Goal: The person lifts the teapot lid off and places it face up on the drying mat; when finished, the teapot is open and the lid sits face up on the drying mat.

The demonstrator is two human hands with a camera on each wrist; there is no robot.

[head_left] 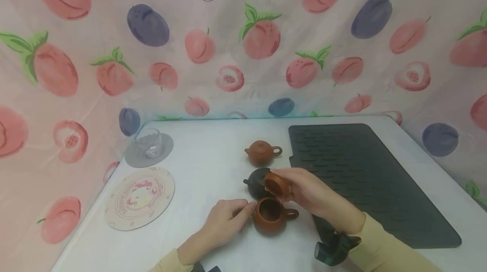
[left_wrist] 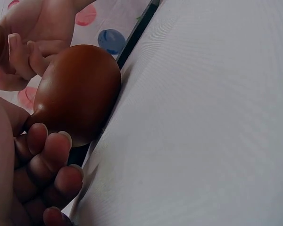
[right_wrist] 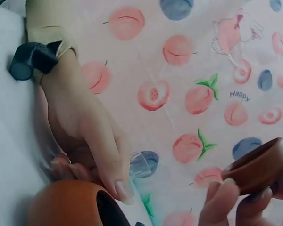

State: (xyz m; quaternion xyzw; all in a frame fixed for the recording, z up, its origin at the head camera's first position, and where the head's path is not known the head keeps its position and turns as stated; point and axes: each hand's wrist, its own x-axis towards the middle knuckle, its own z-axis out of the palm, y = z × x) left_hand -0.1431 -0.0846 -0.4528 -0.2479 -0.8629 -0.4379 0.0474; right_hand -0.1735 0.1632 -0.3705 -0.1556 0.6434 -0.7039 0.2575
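Head view: Two hands work over an open brown teapot (head_left: pixel 271 226) on a white table (head_left: pixel 213 170). The left hand (head_left: pixel 226 219), at the pot's 9 o'clock, pinches its spout; the right hand (head_left: pixel 304 185), toward 1 o'clock, clasps a small brown cup (head_left: pixel 275 185), tipped by the pot's mouth. The handling appears midway: pot uncovered and steadied, cup raised and tilted, neither yet released. A dark teapot (head_left: pixel 255 184) sits at 11 o'clock, a lidded brown teapot (head_left: pixel 260 153) at 12, neither in hand. On the fabric backdrop (head_left: pixel 220 14), a cropped "Ha" shows at 10 o'clock and again near 1; lettering on the round patterned mat (head_left: pixel 140 200), at 9, is too small to read.

Left wrist view: The pot's body, toward 9 o'clock, is plain, with no label visible. Thumb and finger close together at the spout; at 10, the cup's rim edges into frame.

Right wrist view: The cup slants at 4 o'clock between gripping fingers, the pot at 7. No liquid shows, so whether anything was poured cannot be told. Near 3 o'clock, the backdrop reads "Happy."
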